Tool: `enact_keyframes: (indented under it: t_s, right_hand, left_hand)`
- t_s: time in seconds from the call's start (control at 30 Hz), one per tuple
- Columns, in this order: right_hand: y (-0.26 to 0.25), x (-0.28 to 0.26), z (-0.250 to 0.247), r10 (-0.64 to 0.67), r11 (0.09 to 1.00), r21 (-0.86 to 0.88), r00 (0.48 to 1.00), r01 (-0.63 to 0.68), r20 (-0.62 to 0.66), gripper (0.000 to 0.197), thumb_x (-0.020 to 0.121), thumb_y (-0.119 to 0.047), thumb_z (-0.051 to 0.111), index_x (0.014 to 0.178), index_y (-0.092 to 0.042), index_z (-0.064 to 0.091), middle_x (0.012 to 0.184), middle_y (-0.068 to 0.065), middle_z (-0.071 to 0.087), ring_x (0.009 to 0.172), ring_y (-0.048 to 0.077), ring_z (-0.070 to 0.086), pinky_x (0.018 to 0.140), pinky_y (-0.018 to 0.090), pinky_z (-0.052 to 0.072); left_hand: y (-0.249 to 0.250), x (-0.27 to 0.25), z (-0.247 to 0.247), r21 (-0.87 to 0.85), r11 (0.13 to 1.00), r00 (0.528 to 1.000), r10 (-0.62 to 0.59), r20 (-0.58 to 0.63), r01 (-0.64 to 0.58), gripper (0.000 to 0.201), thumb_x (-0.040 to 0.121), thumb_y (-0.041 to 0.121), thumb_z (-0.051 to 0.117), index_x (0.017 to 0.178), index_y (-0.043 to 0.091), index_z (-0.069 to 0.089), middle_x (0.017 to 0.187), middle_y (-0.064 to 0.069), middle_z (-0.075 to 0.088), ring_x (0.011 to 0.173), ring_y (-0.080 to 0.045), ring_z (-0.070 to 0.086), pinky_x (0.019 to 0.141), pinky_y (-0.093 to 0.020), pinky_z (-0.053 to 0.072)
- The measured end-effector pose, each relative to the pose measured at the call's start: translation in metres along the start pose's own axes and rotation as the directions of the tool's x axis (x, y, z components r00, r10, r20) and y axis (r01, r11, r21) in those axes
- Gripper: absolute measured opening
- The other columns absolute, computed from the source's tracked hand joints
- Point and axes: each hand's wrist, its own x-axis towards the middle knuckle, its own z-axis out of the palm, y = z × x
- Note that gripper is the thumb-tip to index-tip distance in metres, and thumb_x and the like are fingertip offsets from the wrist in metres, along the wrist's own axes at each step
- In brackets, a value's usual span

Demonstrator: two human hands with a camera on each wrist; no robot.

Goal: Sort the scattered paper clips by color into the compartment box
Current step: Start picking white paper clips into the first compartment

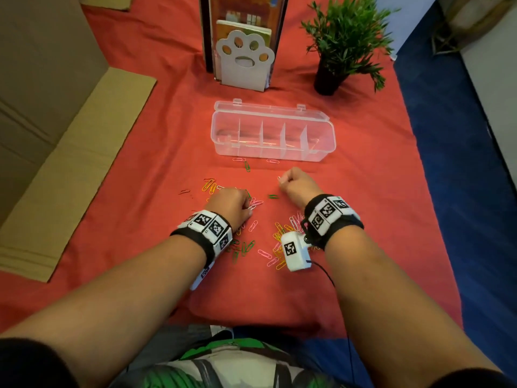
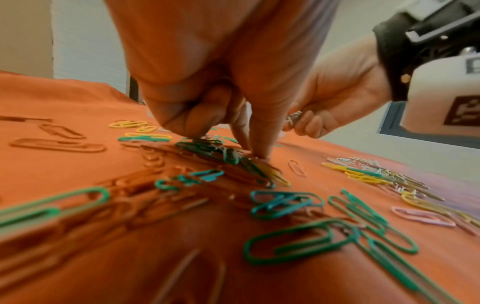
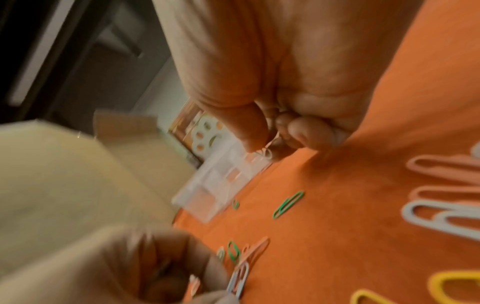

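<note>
Right hand (image 1: 298, 184) pinches pale clips (image 3: 265, 153); left hand (image 1: 229, 204) fingers curl, pressing into the clip pile (image 2: 221, 154). Box (image 1: 272, 133) lies ahead, long axis crosswise, open, nearer the right hand.

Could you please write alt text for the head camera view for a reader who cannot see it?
Two hands work over coloured paper clips scattered on a red cloth: the left hand reaches into them, and the right hand pinches pale clips. Beyond them lies an open clear compartment box.
</note>
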Motion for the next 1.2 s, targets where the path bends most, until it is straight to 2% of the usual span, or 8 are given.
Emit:
enact_keyframes:
  t_s: [0.17,0.33,0.43,0.53,0.67,0.8,1.0,1.2]
  right_hand:
    - [0.026,-0.022,-0.021,0.109,0.868,0.476,0.990,-0.139,0.091,0.032,0.090,0.006,0.039,0.081,-0.021,0.052,0.068,-0.001,0.044,0.052,0.010,0.034,0.042,0.021,0.031]
    - [0.041,-0.043,-0.038,0.171,0.521,0.821,0.971,-0.234,0.168,0.024,0.093,-0.004,0.036,0.079,-0.007,0.055,0.068,0.002,0.043,0.056,0.013,0.043,0.042,0.018,0.042]
    - [0.050,-0.048,-0.044,0.254,0.544,0.799,0.958,-0.256,0.134,0.020,0.093,-0.011,0.043,0.075,-0.010,0.053,0.065,-0.001,0.040,0.051,0.010,0.036,0.038,0.017,0.036]
    - [0.060,-0.051,-0.044,0.268,0.779,0.579,0.963,-0.241,0.041,0.024,0.091,-0.001,0.044,0.076,-0.012,0.057,0.068,0.001,0.047,0.050,0.009,0.035,0.038,0.016,0.034]
    - [0.070,-0.057,-0.043,0.198,0.970,0.156,0.979,-0.188,-0.049,0.024,0.093,-0.004,0.044,0.081,-0.016,0.063,0.070,-0.001,0.056,0.054,0.009,0.045,0.046,0.015,0.038]
    - [0.079,-0.068,-0.034,0.137,0.989,-0.050,0.989,-0.140,-0.058,0.027,0.091,-0.004,0.043,0.092,-0.013,0.068,0.069,-0.006,0.056,0.056,0.004,0.044,0.051,0.018,0.033]
    - [0.080,-0.081,-0.029,0.091,0.995,0.017,0.988,-0.094,0.128,0.034,0.088,0.000,0.044,0.068,-0.025,0.056,0.065,-0.007,0.052,0.059,0.007,0.045,0.053,0.020,0.034]
    - [0.076,-0.065,-0.043,0.075,0.992,-0.092,0.992,-0.084,-0.097,0.015,0.090,-0.015,0.050,0.087,-0.017,0.065,0.080,-0.002,0.059,0.073,0.015,0.055,0.068,0.024,0.042]
  left_hand:
    - [0.005,0.000,0.000,0.034,0.999,0.999,-0.016,0.046,0.015,0.015,0.085,0.019,0.054,0.088,0.010,0.064,0.098,-0.014,0.068,0.097,-0.033,0.061,0.079,-0.035,0.048]
    - [0.008,0.001,-0.011,-0.304,0.925,0.969,-0.185,0.166,0.229,0.019,0.090,0.014,0.044,0.092,0.006,0.060,0.096,-0.019,0.062,0.090,-0.032,0.059,0.076,-0.033,0.044]
    - [0.013,-0.003,-0.021,-0.768,0.497,0.915,-0.211,0.345,0.404,0.021,0.081,0.006,0.037,0.064,0.013,0.047,0.062,-0.008,0.041,0.043,-0.017,0.040,0.043,-0.019,0.031]
    - [0.015,-0.013,-0.029,-0.894,0.065,0.896,-0.026,0.444,0.444,0.011,0.063,0.012,0.034,0.054,0.013,0.040,0.053,-0.005,0.038,0.038,-0.013,0.030,0.042,-0.015,0.026]
    - [0.021,-0.016,-0.031,-0.885,-0.099,0.889,0.092,0.448,0.456,0.020,0.063,0.019,0.038,0.058,0.010,0.055,0.057,-0.007,0.054,0.044,-0.017,0.049,0.045,-0.017,0.042]
    - [0.035,-0.014,-0.017,-0.877,0.010,0.877,-0.024,0.480,0.480,0.026,0.086,0.018,0.041,0.065,0.014,0.057,0.053,0.000,0.050,0.040,-0.009,0.046,0.040,-0.013,0.038]
    - [0.055,-0.016,0.018,-0.539,0.839,0.988,0.008,0.151,0.076,0.009,0.085,0.023,0.065,0.084,0.017,0.071,0.065,0.004,0.062,0.052,-0.005,0.054,0.050,-0.014,0.039]
    - [0.070,-0.014,0.030,-0.046,0.978,0.960,0.209,0.188,-0.204,0.028,0.088,0.031,0.056,0.114,0.029,0.066,0.107,-0.003,0.072,0.102,-0.021,0.064,0.086,-0.024,0.045]
